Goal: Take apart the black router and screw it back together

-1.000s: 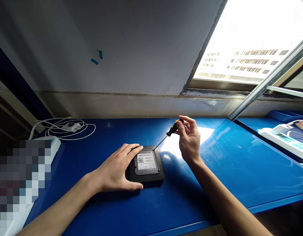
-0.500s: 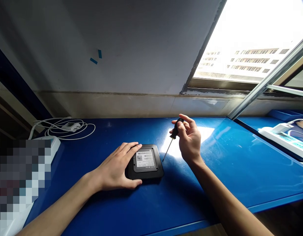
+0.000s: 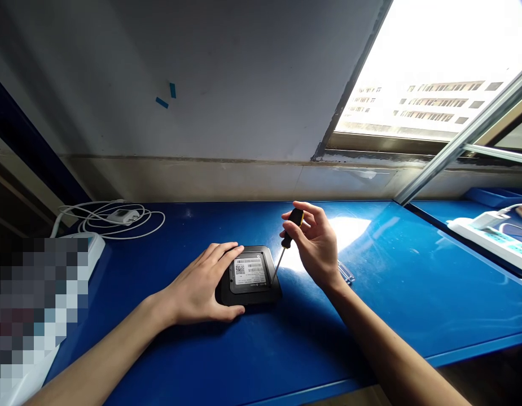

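A square black device (image 3: 267, 259) lies on the blue table (image 3: 193, 361), with a white printed label (image 3: 250, 272) facing up. My left hand (image 3: 201, 287) grips its left side, the thumb at the near edge and the fingers over the far edge. In my right hand (image 3: 314, 239) is a screwdriver (image 3: 295, 219) with a black and yellow handle, pinched between fingers and thumb. Its thin shaft slants down, and the tip is at the right part of the device, near the label's lower right corner.
Coiled white cable with an adapter (image 3: 123, 216) lies at the back left. A white-edged, pixelated object (image 3: 95, 248) stands at the left. Small clear objects (image 3: 346, 273) sit beside my right wrist. A white power strip (image 3: 489, 239) and blue tray (image 3: 495, 196) are at the right.
My right hand has moved left with the screwdriver, bringing its tip from beside the device onto its right part. The clear objects by my wrist have come into view. My left hand keeps its hold.
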`<state>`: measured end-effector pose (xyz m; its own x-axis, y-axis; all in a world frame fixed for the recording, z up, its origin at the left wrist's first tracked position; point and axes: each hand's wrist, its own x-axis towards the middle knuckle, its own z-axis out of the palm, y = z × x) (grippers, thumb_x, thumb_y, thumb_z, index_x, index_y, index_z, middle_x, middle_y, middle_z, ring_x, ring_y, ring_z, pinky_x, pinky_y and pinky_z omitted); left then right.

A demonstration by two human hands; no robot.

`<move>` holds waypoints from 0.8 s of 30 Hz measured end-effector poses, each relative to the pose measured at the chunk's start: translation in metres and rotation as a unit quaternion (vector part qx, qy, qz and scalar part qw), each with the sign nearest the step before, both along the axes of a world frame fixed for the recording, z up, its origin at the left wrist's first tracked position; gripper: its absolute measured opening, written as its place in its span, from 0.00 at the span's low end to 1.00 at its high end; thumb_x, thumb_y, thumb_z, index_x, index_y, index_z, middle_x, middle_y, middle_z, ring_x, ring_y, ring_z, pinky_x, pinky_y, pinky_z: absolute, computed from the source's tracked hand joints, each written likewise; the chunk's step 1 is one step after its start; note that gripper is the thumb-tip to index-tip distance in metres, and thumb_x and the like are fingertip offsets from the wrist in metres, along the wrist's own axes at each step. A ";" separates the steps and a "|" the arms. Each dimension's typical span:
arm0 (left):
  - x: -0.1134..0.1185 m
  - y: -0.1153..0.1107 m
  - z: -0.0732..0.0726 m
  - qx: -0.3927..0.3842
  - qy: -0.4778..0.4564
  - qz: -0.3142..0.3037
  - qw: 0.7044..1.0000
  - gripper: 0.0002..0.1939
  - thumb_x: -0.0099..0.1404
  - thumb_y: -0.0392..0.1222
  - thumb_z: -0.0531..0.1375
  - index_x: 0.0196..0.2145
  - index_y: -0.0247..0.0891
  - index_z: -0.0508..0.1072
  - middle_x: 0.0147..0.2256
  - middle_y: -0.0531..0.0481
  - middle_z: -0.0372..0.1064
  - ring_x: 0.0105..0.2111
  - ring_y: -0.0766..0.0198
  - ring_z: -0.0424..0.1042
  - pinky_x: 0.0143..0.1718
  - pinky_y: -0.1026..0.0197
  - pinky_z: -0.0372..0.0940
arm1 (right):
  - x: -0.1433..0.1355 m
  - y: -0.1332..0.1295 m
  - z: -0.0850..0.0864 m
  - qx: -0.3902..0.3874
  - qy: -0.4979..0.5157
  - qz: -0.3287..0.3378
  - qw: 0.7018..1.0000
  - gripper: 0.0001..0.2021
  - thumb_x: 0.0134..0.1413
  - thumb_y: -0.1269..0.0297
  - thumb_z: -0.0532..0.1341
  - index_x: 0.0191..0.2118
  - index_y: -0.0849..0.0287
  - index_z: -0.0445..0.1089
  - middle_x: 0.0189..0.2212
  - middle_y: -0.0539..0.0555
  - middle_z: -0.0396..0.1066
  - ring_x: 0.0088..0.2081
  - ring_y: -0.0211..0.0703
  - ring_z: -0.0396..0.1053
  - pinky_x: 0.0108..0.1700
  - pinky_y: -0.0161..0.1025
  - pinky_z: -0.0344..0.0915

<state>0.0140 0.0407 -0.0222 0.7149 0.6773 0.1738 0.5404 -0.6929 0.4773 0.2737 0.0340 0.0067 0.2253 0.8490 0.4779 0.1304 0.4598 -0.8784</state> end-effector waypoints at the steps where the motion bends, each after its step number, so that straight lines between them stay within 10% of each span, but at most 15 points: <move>1: 0.000 0.000 0.000 0.001 -0.001 -0.001 1.000 0.52 0.55 0.55 0.72 0.70 0.46 0.54 0.69 0.41 0.55 0.67 0.40 0.57 0.67 0.38 0.60 | 0.000 0.000 0.000 0.001 0.003 0.010 1.000 0.21 0.57 0.54 0.70 0.53 0.50 0.67 0.39 0.50 0.77 0.30 0.39 0.77 0.32 0.40 0.78; 6: -0.001 0.001 -0.001 0.000 -0.004 -0.002 1.000 0.52 0.55 0.55 0.72 0.71 0.48 0.53 0.68 0.42 0.55 0.66 0.40 0.57 0.66 0.38 0.60 | 0.002 0.001 -0.001 -0.022 0.014 0.059 0.998 0.15 0.68 0.49 0.57 0.53 0.51 0.63 0.50 0.56 0.76 0.37 0.43 0.79 0.36 0.44 0.79; 24: -0.001 0.001 -0.001 -0.006 0.007 -0.001 1.000 0.52 0.56 0.57 0.71 0.71 0.47 0.53 0.69 0.41 0.54 0.67 0.39 0.56 0.66 0.37 0.60 | 0.005 0.000 0.001 -0.035 -0.016 0.004 0.999 0.18 0.65 0.50 0.60 0.56 0.50 0.69 0.41 0.52 0.76 0.34 0.42 0.77 0.30 0.40 0.78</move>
